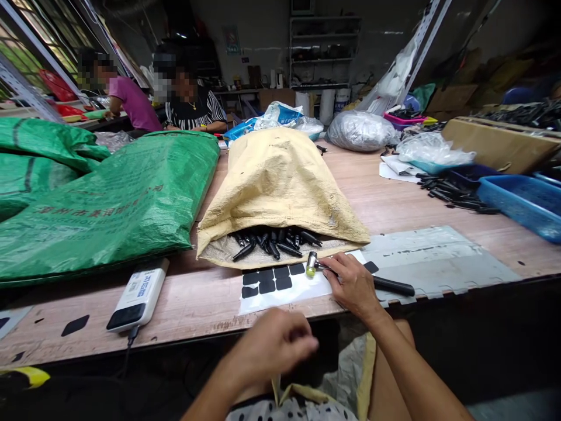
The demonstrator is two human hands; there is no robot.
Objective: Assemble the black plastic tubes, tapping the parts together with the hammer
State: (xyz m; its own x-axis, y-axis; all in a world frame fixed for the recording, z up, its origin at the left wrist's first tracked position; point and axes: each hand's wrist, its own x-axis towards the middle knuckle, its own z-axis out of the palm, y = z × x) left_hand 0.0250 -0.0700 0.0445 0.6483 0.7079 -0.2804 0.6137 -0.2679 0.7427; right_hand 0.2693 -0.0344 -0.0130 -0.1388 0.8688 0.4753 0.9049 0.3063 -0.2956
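A small hammer (394,286) with a metal head, a yellow-green tip and a black handle lies across the table's front part, and my right hand (350,282) is closed around its shaft near the head. Beneath it is a white sheet (307,293) with black rounded squares. My left hand (280,340) hangs in front of the table edge, fingers curled and slightly blurred; whether something is in them cannot be made out. Just behind the sheet, a yellow woven sack (280,175) lies with its mouth toward me, with black pen-like parts (274,242) showing inside.
Green sacks (131,193) fill the left side. Near them lies a white power bank (139,295) with a cable. A grey mat (442,260), black parts (456,192) and a blue tray (526,202) are at right. Two people (135,99) sit beyond. An open sack (346,374) is below the edge.
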